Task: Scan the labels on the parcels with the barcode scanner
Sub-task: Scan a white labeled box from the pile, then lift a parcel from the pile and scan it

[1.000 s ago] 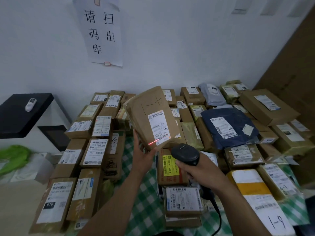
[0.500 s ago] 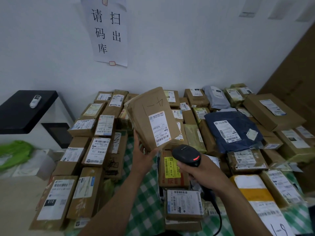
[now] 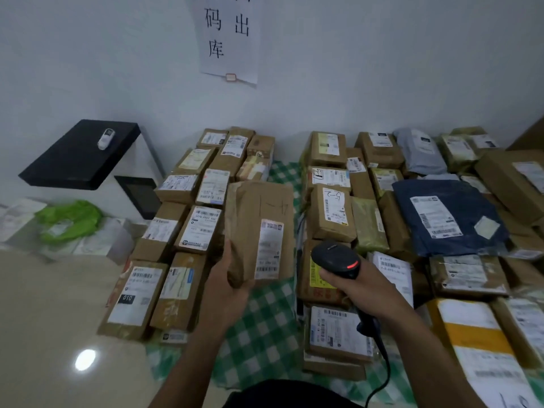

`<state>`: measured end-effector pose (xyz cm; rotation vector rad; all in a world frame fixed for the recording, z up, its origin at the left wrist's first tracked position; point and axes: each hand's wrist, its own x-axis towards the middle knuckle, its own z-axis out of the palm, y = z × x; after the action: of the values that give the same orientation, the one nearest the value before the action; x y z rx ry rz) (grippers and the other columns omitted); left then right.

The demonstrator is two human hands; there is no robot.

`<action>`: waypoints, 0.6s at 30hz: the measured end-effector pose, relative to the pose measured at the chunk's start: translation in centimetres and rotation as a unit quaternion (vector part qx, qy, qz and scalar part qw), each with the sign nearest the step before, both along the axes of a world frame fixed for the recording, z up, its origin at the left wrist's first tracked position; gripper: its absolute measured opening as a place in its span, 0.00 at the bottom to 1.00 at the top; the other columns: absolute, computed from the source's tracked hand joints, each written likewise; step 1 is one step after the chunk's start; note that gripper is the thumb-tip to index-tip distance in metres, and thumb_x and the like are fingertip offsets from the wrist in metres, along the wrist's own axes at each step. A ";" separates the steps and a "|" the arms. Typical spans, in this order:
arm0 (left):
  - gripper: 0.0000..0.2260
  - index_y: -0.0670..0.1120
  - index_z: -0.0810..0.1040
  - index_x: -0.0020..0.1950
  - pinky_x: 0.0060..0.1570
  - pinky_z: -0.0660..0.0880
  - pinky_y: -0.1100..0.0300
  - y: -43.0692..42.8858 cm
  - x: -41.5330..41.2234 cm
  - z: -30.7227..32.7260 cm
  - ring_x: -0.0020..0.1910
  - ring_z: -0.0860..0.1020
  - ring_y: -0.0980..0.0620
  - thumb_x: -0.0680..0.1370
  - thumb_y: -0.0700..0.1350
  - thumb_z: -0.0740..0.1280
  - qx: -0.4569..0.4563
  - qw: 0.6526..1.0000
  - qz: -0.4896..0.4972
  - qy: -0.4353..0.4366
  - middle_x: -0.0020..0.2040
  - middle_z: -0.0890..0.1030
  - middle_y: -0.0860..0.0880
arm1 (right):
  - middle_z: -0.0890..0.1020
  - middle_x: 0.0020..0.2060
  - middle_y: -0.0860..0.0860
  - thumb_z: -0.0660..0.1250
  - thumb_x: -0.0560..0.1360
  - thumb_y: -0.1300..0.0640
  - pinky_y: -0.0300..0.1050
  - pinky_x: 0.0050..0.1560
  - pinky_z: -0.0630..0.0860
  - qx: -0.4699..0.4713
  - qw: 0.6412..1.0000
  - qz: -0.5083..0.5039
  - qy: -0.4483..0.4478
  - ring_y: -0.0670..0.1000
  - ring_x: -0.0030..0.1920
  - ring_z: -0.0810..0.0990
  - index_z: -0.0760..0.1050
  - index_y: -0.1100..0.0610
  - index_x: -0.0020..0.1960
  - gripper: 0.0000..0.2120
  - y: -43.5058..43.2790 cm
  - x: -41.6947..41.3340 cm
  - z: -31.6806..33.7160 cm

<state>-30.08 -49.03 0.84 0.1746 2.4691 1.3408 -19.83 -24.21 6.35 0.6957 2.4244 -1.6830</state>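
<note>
Though parcels crowd the counter [image 3: 265, 319] and its green-checked cloth, nothing on them shows which have been read. Progress can only be judged loosely: one brown paper parcel [image 3: 259, 219] is in hand, and most of the job looks to be left.

From the head view, that parcel is held above the bare strip of cloth between the left rows of boxes and the right ones. Its white label [image 3: 269, 250] faces the camera, with a barcode at the lower end. No red scan line shows on the label, so I cannot tell whether it has been read.

The left hand [image 3: 232, 281] grips the parcel's lower left corner, thumb laid up the near edge, fingers [image 3: 240, 285] curled under the bottom. The right hand [image 3: 353, 287] sits just right of the parcel, its fingers wrapped round the handle of the barcode scanner [image 3: 335, 259]. The scanner's head lies just beside the label's lower end and shows a red light. Its cable [image 3: 379, 363] trails down toward the person.
</note>
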 end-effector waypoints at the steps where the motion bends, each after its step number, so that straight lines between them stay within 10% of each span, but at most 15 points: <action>1: 0.47 0.55 0.45 0.85 0.65 0.69 0.60 -0.6 0.5 -0.4 0.71 0.72 0.49 0.78 0.46 0.75 -0.015 0.999 -0.016 -0.023 0.74 0.71 0.52 | 0.85 0.44 0.39 0.75 0.76 0.45 0.39 0.42 0.73 -0.002 1.000 0.003 -0.003 0.42 0.43 0.82 0.74 0.31 0.56 0.15 -0.1 -0.1 -0.2; 5: 0.45 0.62 0.46 0.83 0.45 0.74 0.75 -2.4 1.8 -3.7 0.52 0.75 0.65 0.78 0.39 0.71 -0.044 0.992 -0.072 -0.098 0.66 0.75 0.60 | 0.83 0.32 0.45 0.76 0.76 0.48 0.38 0.35 0.75 -0.005 1.000 0.005 -0.028 0.42 0.32 0.80 0.78 0.41 0.57 0.11 -0.7 -0.5 -1.3; 13: 0.40 0.52 0.43 0.84 0.59 0.75 0.60 -3.7 4.0 -6.3 0.62 0.76 0.51 0.80 0.37 0.64 -0.057 0.969 -0.101 -0.216 0.73 0.74 0.46 | 0.87 0.42 0.47 0.76 0.76 0.48 0.45 0.42 0.79 -0.031 0.998 0.004 -0.058 0.49 0.37 0.82 0.77 0.39 0.59 0.14 -1.5 0.2 -3.0; 18: 0.46 0.60 0.52 0.82 0.60 0.79 0.56 -4.7 3.4 -10.2 0.58 0.80 0.55 0.71 0.57 0.75 -0.013 0.965 -0.113 -0.238 0.64 0.79 0.57 | 0.86 0.43 0.49 0.76 0.76 0.47 0.45 0.41 0.79 -0.034 0.997 0.002 -0.067 0.49 0.38 0.82 0.76 0.38 0.58 0.14 -1.8 0.4 -3.3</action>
<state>-26.69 -53.75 -9.39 0.1074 1.9975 1.1007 -19.42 -26.03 3.01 0.7667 2.2669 -1.6513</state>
